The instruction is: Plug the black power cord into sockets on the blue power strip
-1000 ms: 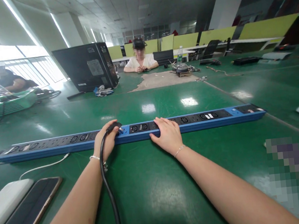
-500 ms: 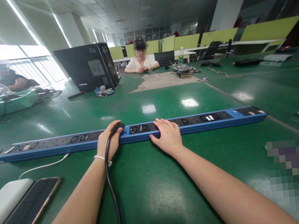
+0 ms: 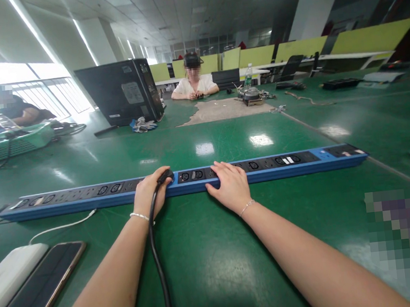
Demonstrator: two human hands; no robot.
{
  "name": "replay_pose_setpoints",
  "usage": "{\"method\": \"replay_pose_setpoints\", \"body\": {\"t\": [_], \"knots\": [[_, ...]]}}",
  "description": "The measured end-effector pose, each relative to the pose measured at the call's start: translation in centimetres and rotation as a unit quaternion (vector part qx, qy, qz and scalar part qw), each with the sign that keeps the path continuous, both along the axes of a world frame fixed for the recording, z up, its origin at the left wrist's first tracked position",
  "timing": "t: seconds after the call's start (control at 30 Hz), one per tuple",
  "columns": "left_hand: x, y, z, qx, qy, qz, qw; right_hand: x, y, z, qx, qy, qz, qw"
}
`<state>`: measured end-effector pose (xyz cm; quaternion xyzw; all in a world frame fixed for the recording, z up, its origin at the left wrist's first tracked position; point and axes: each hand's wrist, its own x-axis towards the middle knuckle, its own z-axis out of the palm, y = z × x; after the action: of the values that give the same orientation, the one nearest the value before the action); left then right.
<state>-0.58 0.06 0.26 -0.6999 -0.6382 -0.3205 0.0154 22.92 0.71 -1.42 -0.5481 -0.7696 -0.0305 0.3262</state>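
Note:
A long blue power strip (image 3: pixel 194 188) with black sockets lies across the green table. My left hand (image 3: pixel 150 193) is closed around a black plug (image 3: pixel 166 176) just above the strip, left of its middle; whether the plug touches a socket cannot be made out. From the plug a thick black cable (image 3: pixel 157 256) runs down toward me. My right hand (image 3: pixel 229 185) rests on the strip right of the middle, thumb at the near edge and fingers apart over the sockets.
A phone (image 3: pixel 40 293) and a white device (image 3: pixel 13 276) with a white cord lie at the lower left. Farther back are a black computer case (image 3: pixel 118 94), gloves (image 3: pixel 143 125), a green basket (image 3: pixel 17 144) and a bottle (image 3: pixel 248 76). Two people sit beyond.
My left hand and the plug have shifted slightly to the right, and the cable has swung right with them. My right hand has stayed in place on the strip.

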Motion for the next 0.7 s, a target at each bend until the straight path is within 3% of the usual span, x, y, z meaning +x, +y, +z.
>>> {"method": "replay_pose_setpoints", "body": {"t": [0.23,0.7], "knots": [[-0.13,0.19,-1.03,0.032,0.023,-0.005,0.999,0.0,0.05,-0.06,0.002,-0.005,-0.001,1.0],[0.24,-0.59,-0.95,0.054,0.132,-0.017,0.99,-0.09,0.08,-0.07,-0.003,-0.003,-0.001,1.0]]}}
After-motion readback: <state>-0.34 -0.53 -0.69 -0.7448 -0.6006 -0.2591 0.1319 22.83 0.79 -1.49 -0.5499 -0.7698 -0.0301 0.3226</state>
